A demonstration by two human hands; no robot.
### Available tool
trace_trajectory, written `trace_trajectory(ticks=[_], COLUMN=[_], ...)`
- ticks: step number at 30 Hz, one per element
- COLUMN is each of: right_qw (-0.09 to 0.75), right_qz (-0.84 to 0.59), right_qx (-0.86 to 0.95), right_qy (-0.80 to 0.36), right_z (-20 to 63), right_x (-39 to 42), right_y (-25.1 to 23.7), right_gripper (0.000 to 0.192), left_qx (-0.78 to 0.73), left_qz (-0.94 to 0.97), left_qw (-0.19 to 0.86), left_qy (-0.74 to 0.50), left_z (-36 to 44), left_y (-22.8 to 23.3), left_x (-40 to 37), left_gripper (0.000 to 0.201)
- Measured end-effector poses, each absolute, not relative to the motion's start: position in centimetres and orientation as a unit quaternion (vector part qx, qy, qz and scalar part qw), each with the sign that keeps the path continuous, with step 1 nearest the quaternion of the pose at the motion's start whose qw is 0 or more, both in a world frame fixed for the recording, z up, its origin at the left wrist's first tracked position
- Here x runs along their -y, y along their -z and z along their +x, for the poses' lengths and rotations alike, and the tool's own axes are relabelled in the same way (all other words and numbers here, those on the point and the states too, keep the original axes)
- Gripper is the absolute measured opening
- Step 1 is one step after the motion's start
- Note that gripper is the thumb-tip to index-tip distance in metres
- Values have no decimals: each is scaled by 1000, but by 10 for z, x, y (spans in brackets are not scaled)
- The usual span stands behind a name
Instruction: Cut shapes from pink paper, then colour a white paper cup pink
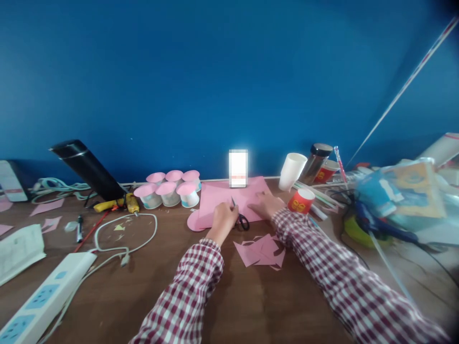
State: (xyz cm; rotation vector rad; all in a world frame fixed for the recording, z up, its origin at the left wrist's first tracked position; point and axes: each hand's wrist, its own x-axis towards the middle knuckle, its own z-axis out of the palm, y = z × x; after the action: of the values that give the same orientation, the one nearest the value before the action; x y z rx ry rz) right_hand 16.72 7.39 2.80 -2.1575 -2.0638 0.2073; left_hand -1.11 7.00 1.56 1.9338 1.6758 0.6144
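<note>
Right hand (pixel 268 205) atop pink sheet (pixel 245 198), fingers spread, likely steadying it; left hand (pixel 224 220) at sheet's near edge, fingers curled over scissors (pixel 241 219) (actual pinch? can't tell).

- I'd call this a craft corner on a brown desk (pixel 229 306); home or office, I can't tell.
- Scissors (pixel 244 222) sit at the near edge of the pink sheet (pixel 211 196), cut scraps (pixel 260 251) in front of it.
- Left of the sheet: pink-and-white cups (pixel 168 195), a black flask (pixel 89 169), a power strip (pixel 48 291).
- Right of it: a red paper cup (pixel 300 203).
- Behind it: a blue wall (pixel 215 86).
</note>
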Motion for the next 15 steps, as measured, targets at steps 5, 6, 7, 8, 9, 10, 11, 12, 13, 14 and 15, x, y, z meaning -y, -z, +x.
trace_trajectory(ticks=[5, 6, 7, 8, 9, 10, 11, 12, 13, 14, 15], right_qw=[71, 73, 74, 76, 77, 76, 74, 69, 60, 49, 35], right_qz=[-696, -689, -680, -672, -664, -657, -651, -647, -643, -640, -640], right_qx=[710, 717, 724, 732, 738, 744, 749, 754, 758, 762, 763], right_qy=[-76, -78, -82, -86, -91, -95, -96, -94, -90, -86, -82], right_z=[171, 173, 177, 180, 185, 190, 195, 200, 205, 208, 210], right_x=[-79, -77, -75, -71, -68, -65, -62, -59, -56, -53, -51], right_y=[-23, -24, -26, -30, -34, -38, -42, -46, -48, -49, -49], right_gripper=[23, 22, 21, 21, 22, 26, 30, 33, 36, 38, 38], left_qx=[-621, -619, -617, -615, -612, -612, -613, -612, -610, -601, -581], left_qz=[735, 740, 745, 749, 753, 757, 761, 766, 770, 779, 795], left_qw=[187, 178, 171, 166, 157, 142, 122, 97, 75, 67, 77], left_qy=[-200, -194, -188, -185, -181, -178, -176, -173, -170, -166, -159], left_z=[-10, -10, -10, -10, -10, -10, -10, -8, -6, -3, 2], left_y=[-16, -16, -17, -18, -20, -23, -26, -30, -34, -37, -39], left_x=[-62, -61, -59, -58, -56, -53, -50, -45, -38, -29, -20], left_gripper=[38, 38, 37, 37, 36, 35, 34, 34, 33, 33, 33])
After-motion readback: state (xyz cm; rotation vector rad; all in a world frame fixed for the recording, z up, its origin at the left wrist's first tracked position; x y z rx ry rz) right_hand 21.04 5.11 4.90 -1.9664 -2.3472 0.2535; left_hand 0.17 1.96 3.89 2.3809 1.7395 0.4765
